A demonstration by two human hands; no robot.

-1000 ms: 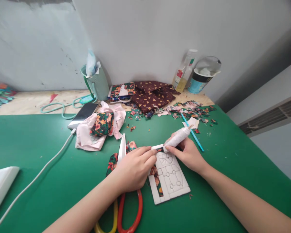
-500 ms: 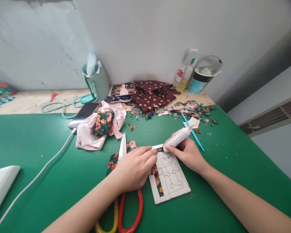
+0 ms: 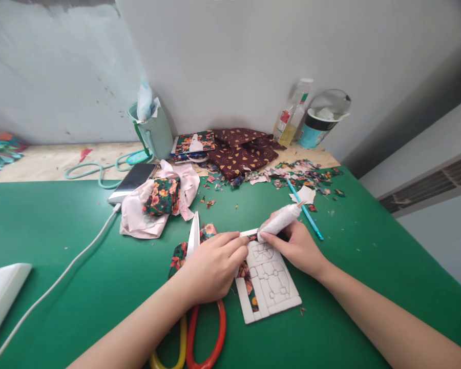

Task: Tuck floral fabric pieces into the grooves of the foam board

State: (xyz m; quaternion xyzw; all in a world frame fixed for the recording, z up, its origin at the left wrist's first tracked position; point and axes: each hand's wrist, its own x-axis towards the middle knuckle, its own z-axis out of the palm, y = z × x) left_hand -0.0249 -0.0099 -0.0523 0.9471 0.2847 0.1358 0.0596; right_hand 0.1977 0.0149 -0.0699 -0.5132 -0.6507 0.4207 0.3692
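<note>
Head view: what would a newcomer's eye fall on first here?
Probably the white board with outlined shapes, at the middle of the green tabletop, with a white-wrapped tool in the right hand over its far edge. Next, the large scissors with red and yellow handles, partly hidden by the left hand. Then the maroon patterned cloth near the wall.

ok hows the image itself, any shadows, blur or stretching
All in the head view: soft shadow beside the pale green cup; colourful scraps smeared at the left edge; wide-angle stretch toward the corners; outlines on the white board legible.
</note>
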